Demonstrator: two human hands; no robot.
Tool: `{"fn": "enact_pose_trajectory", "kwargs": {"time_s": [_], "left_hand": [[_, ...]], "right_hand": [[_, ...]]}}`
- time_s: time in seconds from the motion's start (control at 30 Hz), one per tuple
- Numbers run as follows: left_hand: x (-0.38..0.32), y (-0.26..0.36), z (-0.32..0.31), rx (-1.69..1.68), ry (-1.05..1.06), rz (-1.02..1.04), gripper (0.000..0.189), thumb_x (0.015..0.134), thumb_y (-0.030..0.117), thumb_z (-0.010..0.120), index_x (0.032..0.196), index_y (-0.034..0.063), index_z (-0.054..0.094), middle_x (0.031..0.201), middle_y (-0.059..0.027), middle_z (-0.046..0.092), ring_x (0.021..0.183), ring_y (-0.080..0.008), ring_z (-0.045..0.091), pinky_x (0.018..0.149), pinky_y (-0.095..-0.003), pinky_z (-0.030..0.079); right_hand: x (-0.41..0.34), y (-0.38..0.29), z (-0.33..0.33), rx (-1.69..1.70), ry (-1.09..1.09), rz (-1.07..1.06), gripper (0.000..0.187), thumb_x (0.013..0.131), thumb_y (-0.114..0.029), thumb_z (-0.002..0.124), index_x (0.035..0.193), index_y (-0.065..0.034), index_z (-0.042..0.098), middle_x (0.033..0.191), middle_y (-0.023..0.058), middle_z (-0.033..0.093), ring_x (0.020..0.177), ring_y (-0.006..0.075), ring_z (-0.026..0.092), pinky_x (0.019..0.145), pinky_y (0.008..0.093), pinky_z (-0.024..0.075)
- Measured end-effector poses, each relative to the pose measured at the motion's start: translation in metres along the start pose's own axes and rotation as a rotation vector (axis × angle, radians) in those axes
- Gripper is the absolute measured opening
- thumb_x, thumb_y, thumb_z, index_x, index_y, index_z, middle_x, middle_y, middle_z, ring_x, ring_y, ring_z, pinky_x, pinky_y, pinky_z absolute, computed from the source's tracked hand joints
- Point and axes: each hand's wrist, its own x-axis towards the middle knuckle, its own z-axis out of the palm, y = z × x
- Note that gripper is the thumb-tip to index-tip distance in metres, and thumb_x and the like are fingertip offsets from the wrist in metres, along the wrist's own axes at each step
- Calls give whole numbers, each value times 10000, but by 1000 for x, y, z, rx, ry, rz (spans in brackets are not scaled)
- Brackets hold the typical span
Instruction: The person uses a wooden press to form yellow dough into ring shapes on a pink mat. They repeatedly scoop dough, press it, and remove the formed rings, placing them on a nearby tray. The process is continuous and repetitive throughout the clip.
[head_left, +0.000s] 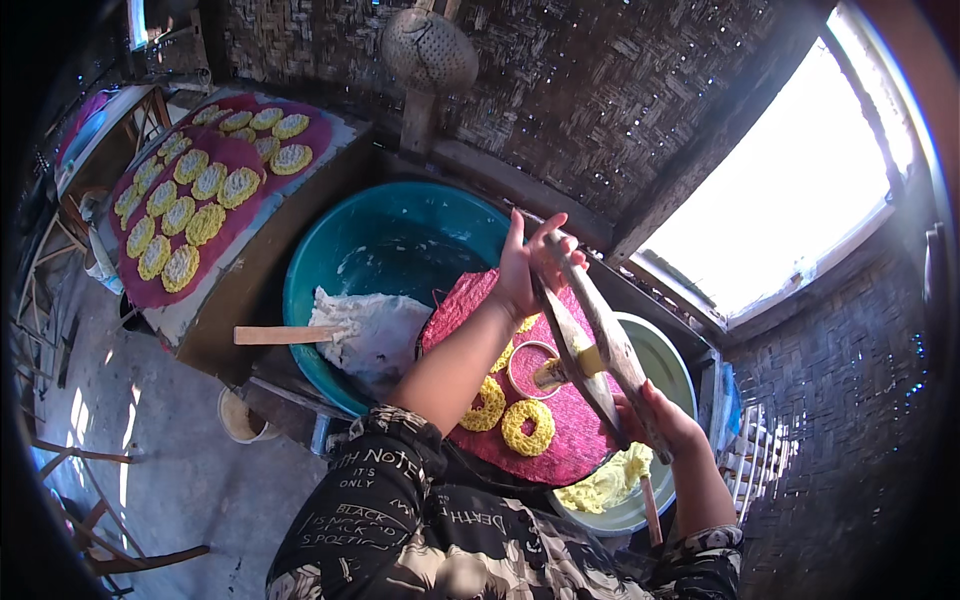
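Observation:
A wooden hand press (600, 330) with two long bars spans both my hands, slanting over a round tray covered in red cloth (577, 450). My left hand (536, 262) grips the far ends of the bars. Around their near ends my right hand (664, 420) is closed, its fingers partly hidden. A short cylinder (553, 373) sticks out of the lower bar towards a thin ring mould (511, 375) lying on the cloth. Yellow rings of stranded dough, one in front (514, 435) and another beside it (491, 405), lie by the mould. More are partly covered by my left arm.
Left of the tray, a teal basin (330, 240) holds white dough (367, 326) and a wooden paddle (277, 335). On the right, a pale green basin (679, 367) contains yellow dough (611, 480) and a stick (650, 510). Yellow-and-white rings (178, 214) cover red cloths farther left.

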Motion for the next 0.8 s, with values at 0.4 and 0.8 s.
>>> {"fn": "enact_pose_trajectory", "kwargs": {"time_s": [0.4, 0.8], "left_hand": [[-10, 29, -18, 135, 60, 93, 523, 904, 613, 349, 1018, 157, 580, 651, 7, 531, 656, -173, 550, 732, -371, 461], [3, 3, -24, -4, 152, 77, 566, 891, 641, 340, 852, 144, 609, 542, 7, 498, 527, -168, 508, 624, -343, 433]], "right_hand": [[30, -9, 17, -185, 22, -94, 619, 898, -573, 423, 1046, 13, 556, 853, 131, 614, 703, 208, 606, 647, 339, 501], [14, -20, -2, -295, 232, -117, 489, 869, -435, 583, 956, 46, 589, 714, 96, 603, 543, 143, 559, 502, 274, 467]]}}
